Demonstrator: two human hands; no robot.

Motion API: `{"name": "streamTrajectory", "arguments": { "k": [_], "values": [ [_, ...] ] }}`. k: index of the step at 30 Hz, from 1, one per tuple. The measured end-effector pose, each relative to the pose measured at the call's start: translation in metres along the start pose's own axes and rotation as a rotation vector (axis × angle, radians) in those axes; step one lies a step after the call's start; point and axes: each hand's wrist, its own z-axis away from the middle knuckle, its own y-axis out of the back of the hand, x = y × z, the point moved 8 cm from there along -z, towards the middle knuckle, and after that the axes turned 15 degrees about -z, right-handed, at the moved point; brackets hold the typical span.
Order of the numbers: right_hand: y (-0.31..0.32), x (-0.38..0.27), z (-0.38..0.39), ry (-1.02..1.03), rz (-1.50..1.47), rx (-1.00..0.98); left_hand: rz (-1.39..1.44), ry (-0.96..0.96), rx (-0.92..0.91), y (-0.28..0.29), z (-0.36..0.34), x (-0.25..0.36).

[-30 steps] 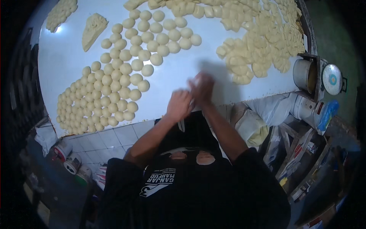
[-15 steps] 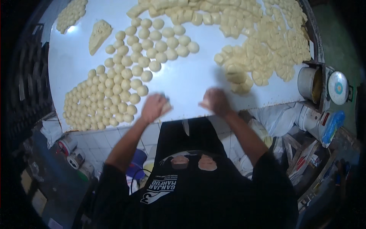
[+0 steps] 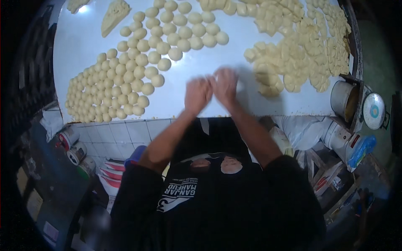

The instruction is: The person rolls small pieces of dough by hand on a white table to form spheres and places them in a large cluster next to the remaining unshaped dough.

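My left hand (image 3: 198, 94) and my right hand (image 3: 226, 84) meet over the white tabletop (image 3: 180, 106), thumb sides touching or nearly so. Both are curled closed and slightly smeared by motion. Each is cupped over a piece of dough, glimpsed half a second ago and now covered by the fingers. To the left lie many round dough balls (image 3: 128, 76) in close rows. Right of my right hand is a heap of flattish cut dough pieces (image 3: 293, 62), some overlapping.
An irregular dough lump (image 3: 115, 17) lies at the far left. A metal pot (image 3: 344, 99) stands at the table's right end, beside a round plate-like lid (image 3: 373, 111). Buckets (image 3: 76, 153) sit below left; plastic bags (image 3: 303, 131) hang below right.
My hands have come together from wide apart and moved farther from the table's front edge. The view has shifted, so the dough sits higher in the picture.
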Motion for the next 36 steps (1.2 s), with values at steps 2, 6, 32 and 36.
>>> {"name": "streamTrajectory", "arguments": {
  "k": [2,6,32,36],
  "values": [
    [0.011,-0.012,0.056,0.178,-0.206,-0.116,0.133,-0.254,0.073,0.011,0.059,0.000],
    [0.036,0.037,0.019,0.228,-0.157,-0.248,-0.084,-0.234,0.076,0.039,0.025,-0.072],
    [0.039,0.000,0.041,0.414,-0.289,-0.120,0.110,0.005,0.297,0.028,0.039,-0.020],
    [0.038,0.048,-0.011,0.329,-0.169,-0.288,-0.124,0.154,0.189,0.043,0.001,-0.057]
  ]
}}
